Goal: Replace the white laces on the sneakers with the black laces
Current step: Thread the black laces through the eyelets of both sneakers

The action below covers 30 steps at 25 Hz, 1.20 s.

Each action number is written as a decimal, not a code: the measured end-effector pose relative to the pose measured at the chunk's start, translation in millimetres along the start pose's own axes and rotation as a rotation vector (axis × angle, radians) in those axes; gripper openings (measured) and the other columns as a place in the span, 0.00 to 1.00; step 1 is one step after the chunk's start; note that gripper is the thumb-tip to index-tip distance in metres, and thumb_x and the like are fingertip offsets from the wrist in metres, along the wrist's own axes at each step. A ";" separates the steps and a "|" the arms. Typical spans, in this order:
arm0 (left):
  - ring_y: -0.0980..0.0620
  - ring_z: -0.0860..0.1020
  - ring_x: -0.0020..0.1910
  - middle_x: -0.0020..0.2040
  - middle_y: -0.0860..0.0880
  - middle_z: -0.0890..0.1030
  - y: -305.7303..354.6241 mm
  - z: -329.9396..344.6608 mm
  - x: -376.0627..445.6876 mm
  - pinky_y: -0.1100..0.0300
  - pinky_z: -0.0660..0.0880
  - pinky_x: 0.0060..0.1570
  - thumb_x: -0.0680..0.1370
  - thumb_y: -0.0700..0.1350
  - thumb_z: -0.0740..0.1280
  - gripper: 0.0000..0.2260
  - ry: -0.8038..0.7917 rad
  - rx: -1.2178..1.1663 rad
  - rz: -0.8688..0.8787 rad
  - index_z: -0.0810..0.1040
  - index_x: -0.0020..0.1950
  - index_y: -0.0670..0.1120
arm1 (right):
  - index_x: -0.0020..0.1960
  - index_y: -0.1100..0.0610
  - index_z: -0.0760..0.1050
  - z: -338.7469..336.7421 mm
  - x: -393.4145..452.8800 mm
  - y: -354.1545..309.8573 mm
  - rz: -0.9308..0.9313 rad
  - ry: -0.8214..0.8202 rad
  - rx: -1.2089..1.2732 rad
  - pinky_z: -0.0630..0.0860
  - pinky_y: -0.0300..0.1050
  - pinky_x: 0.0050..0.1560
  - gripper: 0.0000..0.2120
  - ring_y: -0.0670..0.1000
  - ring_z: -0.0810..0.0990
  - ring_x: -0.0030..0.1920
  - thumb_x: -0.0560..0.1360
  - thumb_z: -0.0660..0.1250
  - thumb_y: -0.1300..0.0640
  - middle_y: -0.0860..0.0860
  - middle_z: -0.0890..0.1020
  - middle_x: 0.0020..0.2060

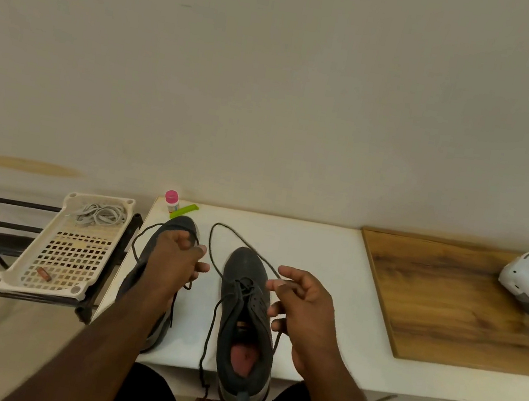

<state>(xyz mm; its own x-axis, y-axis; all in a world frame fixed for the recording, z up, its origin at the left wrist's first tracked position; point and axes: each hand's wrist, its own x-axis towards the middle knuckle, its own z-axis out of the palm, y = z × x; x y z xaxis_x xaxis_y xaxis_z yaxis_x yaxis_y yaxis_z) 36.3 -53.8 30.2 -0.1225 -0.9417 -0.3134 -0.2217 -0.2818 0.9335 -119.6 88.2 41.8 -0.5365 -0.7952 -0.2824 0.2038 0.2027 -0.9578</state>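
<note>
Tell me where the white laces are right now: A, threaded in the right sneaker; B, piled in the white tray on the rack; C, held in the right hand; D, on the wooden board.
B: the white laces lie bundled at the far end of the tray, while both sneakers carry dark laces.

On the white table (316, 260), two dark sneakers stand toes toward the wall, the left hand (173, 262) over the left sneaker (179, 225) with curled fingers on its black lace (137, 242), the right hand (301, 306) pinching the right sneaker's (245, 266) lace (213, 251), white laces (101, 214) in the tray (70, 259) off the left edge.
</note>
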 end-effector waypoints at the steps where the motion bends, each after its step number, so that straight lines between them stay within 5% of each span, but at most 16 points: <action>1: 0.51 0.83 0.36 0.66 0.45 0.74 -1.5 4.1 -2.5 0.65 0.73 0.28 0.80 0.38 0.66 0.23 -0.011 0.108 0.118 0.66 0.74 0.48 | 0.53 0.56 0.79 2.6 3.0 0.4 -0.018 0.019 -0.035 0.75 0.44 0.29 0.06 0.51 0.77 0.30 0.79 0.67 0.64 0.56 0.85 0.41; 5: 0.51 0.82 0.42 0.54 0.58 0.79 0.3 24.9 -28.6 0.59 0.78 0.37 0.83 0.42 0.61 0.17 -0.535 0.292 0.430 0.73 0.68 0.60 | 0.49 0.56 0.83 21.3 12.2 0.3 -0.059 -0.041 -0.099 0.73 0.41 0.31 0.03 0.49 0.76 0.30 0.79 0.69 0.58 0.58 0.83 0.36; 9: 0.54 0.80 0.38 0.43 0.50 0.82 -5.2 15.0 -3.5 0.68 0.73 0.35 0.81 0.39 0.61 0.13 -0.245 0.497 0.368 0.79 0.47 0.55 | 0.52 0.55 0.83 5.4 12.4 -4.7 -0.022 -0.082 -0.131 0.72 0.40 0.30 0.07 0.48 0.73 0.30 0.81 0.66 0.60 0.54 0.81 0.36; 12: 0.55 0.81 0.34 0.52 0.49 0.81 -4.4 -0.2 14.2 0.71 0.70 0.28 0.82 0.39 0.61 0.12 -0.076 0.457 0.291 0.79 0.59 0.52 | 0.56 0.55 0.81 -12.2 11.0 1.4 0.012 -0.069 -0.207 0.76 0.40 0.34 0.12 0.47 0.77 0.33 0.81 0.61 0.65 0.56 0.85 0.43; 15: 0.54 0.83 0.39 0.61 0.60 0.75 0.6 14.1 -5.2 0.68 0.74 0.35 0.81 0.41 0.65 0.19 -0.359 0.373 0.407 0.72 0.69 0.58 | 0.53 0.59 0.76 -1.1 14.8 4.3 -0.020 -0.042 -0.172 0.82 0.45 0.38 0.05 0.50 0.82 0.34 0.81 0.62 0.65 0.57 0.85 0.43; 17: 0.60 0.81 0.44 0.52 0.63 0.79 0.0 27.8 -19.4 0.66 0.73 0.44 0.81 0.43 0.64 0.13 -0.543 0.468 0.536 0.78 0.58 0.61 | 0.50 0.59 0.76 9.8 19.1 4.8 -0.062 -0.029 -0.198 0.84 0.50 0.43 0.01 0.51 0.85 0.36 0.80 0.66 0.61 0.54 0.86 0.40; 21: 0.64 0.79 0.47 0.46 0.60 0.83 -7.3 28.6 -12.3 0.64 0.75 0.49 0.79 0.44 0.66 0.09 -0.379 0.580 0.577 0.84 0.52 0.56 | 0.47 0.51 0.83 7.9 25.5 9.0 -0.162 0.053 -0.359 0.84 0.49 0.49 0.06 0.47 0.85 0.41 0.77 0.70 0.60 0.47 0.86 0.39; 26: 0.64 0.80 0.45 0.47 0.62 0.84 -13.5 26.7 -9.6 0.65 0.75 0.47 0.79 0.47 0.68 0.08 -0.407 0.519 0.597 0.84 0.54 0.58 | 0.46 0.54 0.81 10.3 29.7 10.4 -0.166 0.040 -0.290 0.84 0.58 0.46 0.05 0.54 0.85 0.38 0.74 0.72 0.63 0.52 0.85 0.37; 30: 0.66 0.79 0.48 0.46 0.63 0.84 -18.1 23.8 -7.0 0.68 0.73 0.47 0.79 0.47 0.68 0.08 -0.383 0.512 0.580 0.84 0.53 0.58 | 0.51 0.50 0.83 6.6 33.8 18.3 -0.148 -0.004 -0.246 0.84 0.55 0.50 0.07 0.50 0.85 0.43 0.74 0.73 0.60 0.50 0.86 0.41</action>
<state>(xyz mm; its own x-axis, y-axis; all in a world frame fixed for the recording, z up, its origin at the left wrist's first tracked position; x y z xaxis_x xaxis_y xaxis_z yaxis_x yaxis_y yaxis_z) 18.1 -37.7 11.3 -0.6489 -0.7580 0.0658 -0.4200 0.4289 0.7998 -128.5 61.2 15.1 -0.5426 -0.8284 -0.1389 -0.0818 0.2167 -0.9728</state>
